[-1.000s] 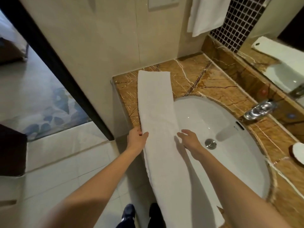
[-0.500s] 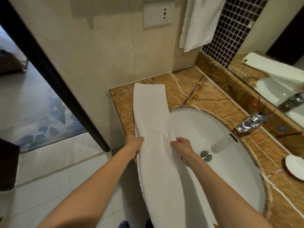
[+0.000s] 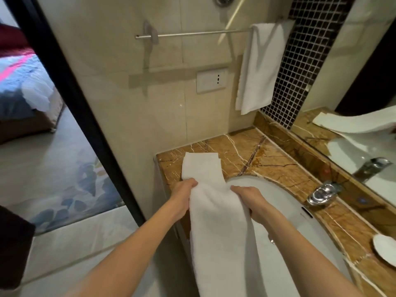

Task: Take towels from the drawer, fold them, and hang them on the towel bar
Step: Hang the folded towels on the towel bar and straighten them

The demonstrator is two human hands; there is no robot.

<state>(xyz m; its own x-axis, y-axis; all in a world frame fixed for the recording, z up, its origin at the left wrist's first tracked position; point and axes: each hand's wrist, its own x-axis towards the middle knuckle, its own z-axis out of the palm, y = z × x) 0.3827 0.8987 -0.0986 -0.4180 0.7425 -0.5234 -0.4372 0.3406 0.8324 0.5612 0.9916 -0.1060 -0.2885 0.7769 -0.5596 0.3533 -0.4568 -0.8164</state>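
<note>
Draping towel (image 3: 214,224): a long, narrow white strip is seen in the lower middle of the frame. Its far end lies flat on the counter, its middle is raised between the hands, and its near end runs out of the bottom edge.
Left hand (image 3: 182,196): set at the strip's left edge, with the fingers curled round the cloth in a grip.
Right hand (image 3: 248,198): set at the strip's right edge, level with the other, with the fingers closed over the cloth.
Counter (image 3: 267,166): brown veined marble, at centre right.
Basin (image 3: 285,206): a white oval sunk into the marble, its left part covered by the strip.
Faucet (image 3: 323,192): chrome, mounted at the basin's right rim.
Towel bar (image 3: 192,34): a metal rail fixed to the beige wall, upper middle.
Hung towel (image 3: 259,69): white, draped over the rail's right end.
Socket plate (image 3: 211,81): white, mounted below the rail.
Mirror (image 3: 353,103): at the right edge, with the strip and basin reflected in it.
Dish (image 3: 384,246): small and white, placed on the marble at lower right.
Door frame (image 3: 70,103): dark, at the left, with patterned carpet seen beyond it.
</note>
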